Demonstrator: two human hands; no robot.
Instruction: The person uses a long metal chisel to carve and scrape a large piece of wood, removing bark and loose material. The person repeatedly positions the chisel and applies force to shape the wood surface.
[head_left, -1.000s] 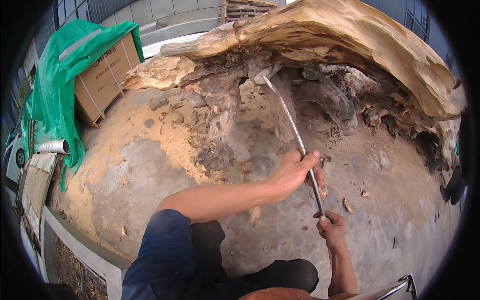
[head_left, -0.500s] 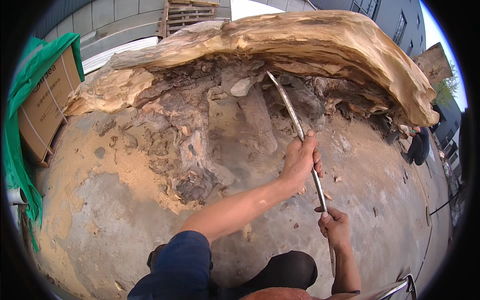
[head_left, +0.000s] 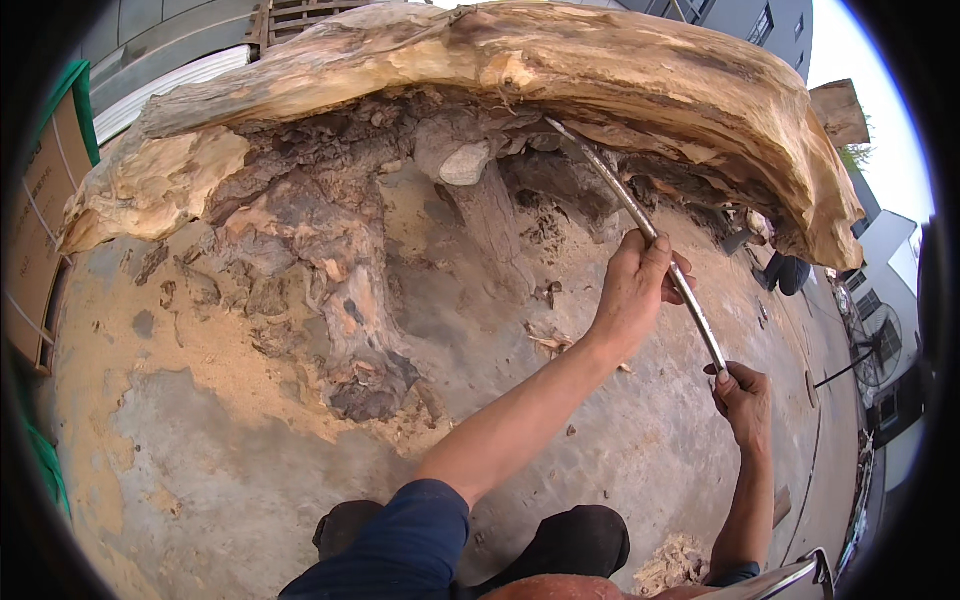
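Note:
A long, thin metal pry bar (head_left: 703, 325) slants from my right hand up and leftward to the underside of a big peeled log (head_left: 640, 60). My left hand (head_left: 632, 285) is closed round the bar near its middle. Lower down, my right hand (head_left: 748, 405) grips the near end, thumb along the metal. The bar's tip meets the dark, rough wood below the log's pale face; whether it is wedged in, I cannot tell. Gnarled brown roots (head_left: 345, 290) reach from the log down to the ground, left of the bar.
Sawdust and bark bits lie on the concrete floor (head_left: 260, 440). A cardboard box (head_left: 45, 210) with green sheeting stands at the left. Behind the log is a wooden pallet (head_left: 300, 18). Another person's dark-clothed leg (head_left: 790, 272) shows beyond the log's right end, near a fan (head_left: 880, 345).
Both hands and the bar have shifted right in the picture, and the bar slants more. My view has moved too, bringing the log higher and nearer. Both hands keep their grip.

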